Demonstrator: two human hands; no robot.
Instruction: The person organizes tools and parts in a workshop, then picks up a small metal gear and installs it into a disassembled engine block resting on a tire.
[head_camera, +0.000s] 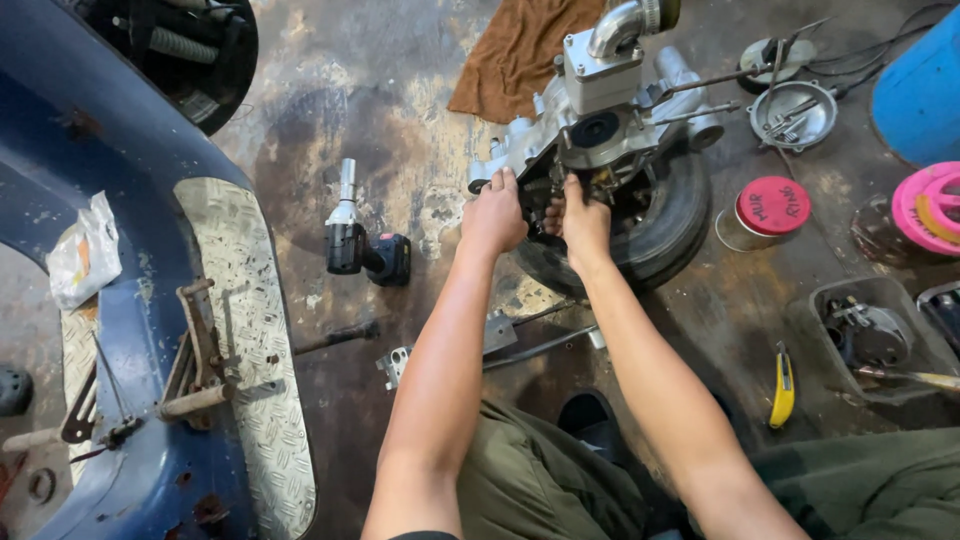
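**Engine on tyre, both hands at its near face**

Engine work is proceeding on the workshop floor. We are looking down at a silver engine assembly (600, 120) that is resting on a black tyre (660, 225), which in our judgement is serving as a cushioned stand keeping the casing off the stained concrete floor (380, 110) and at a tilt towards the worker.

The left hand (493, 212) is curling its fingers over the casing's near-left edge, apparently steadying it. The right hand (583, 222) is pressing in just beside it, fingers reaching into the dark recess below the block; we cannot tell whether they are pinching a part there, since the fingertips are hidden. The two hands are sitting close together, not touching.

Tools are lying within arm's reach: a cordless impact driver (362, 245) to the left, a yellow utility knife (783, 385) to the right, a red-lidded tub (768, 208) beside the tyre. A brown rag (515, 50) is lying behind the engine. A blue vehicle body (120, 300) is occupying the left.
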